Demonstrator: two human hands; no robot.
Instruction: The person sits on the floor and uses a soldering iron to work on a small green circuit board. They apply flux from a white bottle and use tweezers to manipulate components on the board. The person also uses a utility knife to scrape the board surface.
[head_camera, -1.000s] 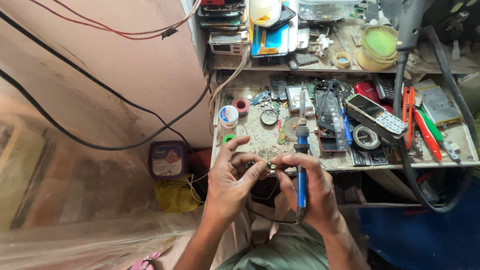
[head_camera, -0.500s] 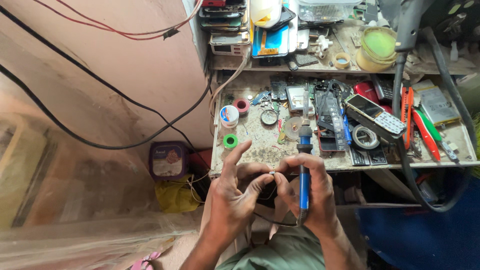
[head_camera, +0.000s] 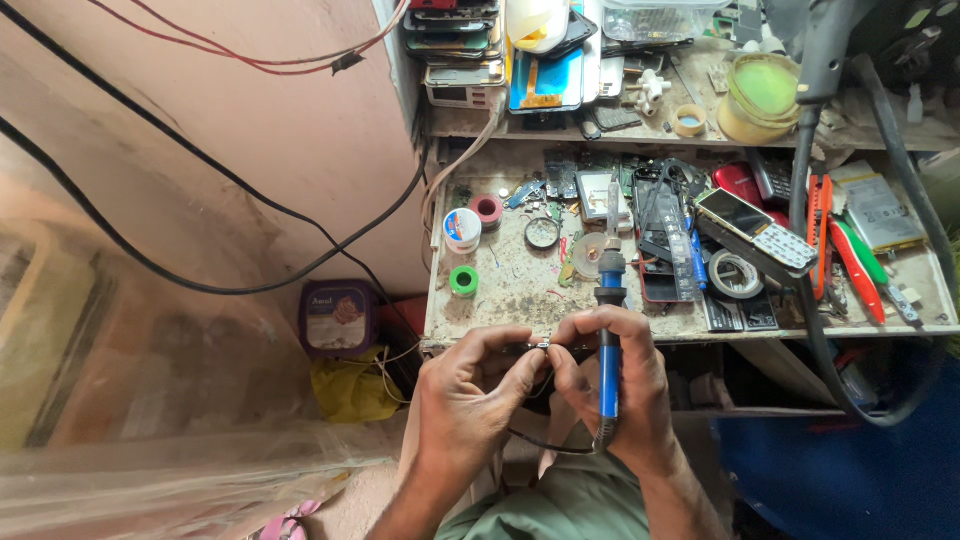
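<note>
From the head view, your left hand (head_camera: 470, 400) pinches a tiny metal part (head_camera: 543, 344) at the workbench (head_camera: 520, 300) edge, steadying it; your right hand (head_camera: 620, 385) clasps the blue soldering iron (head_camera: 608, 330), tip up, clear of it.

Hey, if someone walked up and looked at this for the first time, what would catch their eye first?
First, the two hands at bottom centre: the right hand grips a blue soldering iron pointing up, while the left hand pinches a tiny metal part between both sets of fingertips. Next, the cluttered workbench behind them, strewn with phones, tape rolls and tools. Black cables sweep across the pink wall at left.
</note>
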